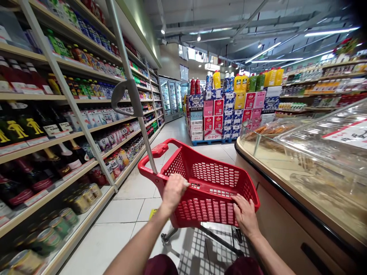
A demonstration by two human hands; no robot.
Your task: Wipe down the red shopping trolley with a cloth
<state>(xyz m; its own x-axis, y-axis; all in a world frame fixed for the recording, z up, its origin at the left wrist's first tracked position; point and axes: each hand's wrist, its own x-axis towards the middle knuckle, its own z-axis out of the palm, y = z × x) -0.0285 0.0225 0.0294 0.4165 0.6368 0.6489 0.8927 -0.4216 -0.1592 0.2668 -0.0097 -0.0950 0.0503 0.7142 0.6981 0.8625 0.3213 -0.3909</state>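
A red plastic shopping cart (206,194) stands sideways in front of me, with perforated walls and a metal frame on castors. My left hand (174,191) is closed at the near rim, toward the cart's handle end. Something small and pale shows at its fingertips, too little to name. At the near right part of the rim, my right hand (245,214) has its fingers hooked over the edge. The red handle (153,151) is at the cart's left end. Rising from there, a tall grey pole (147,143) carries a grey plastic loop (127,97).
Drink shelves (94,128) line the left side. Close on the right is a display counter (286,191) with a black edge and transparent covers. Ahead, stacked drink cartons (212,118) stand on a blue pallet (202,142). Glass-door fridges (172,95) are farther back.
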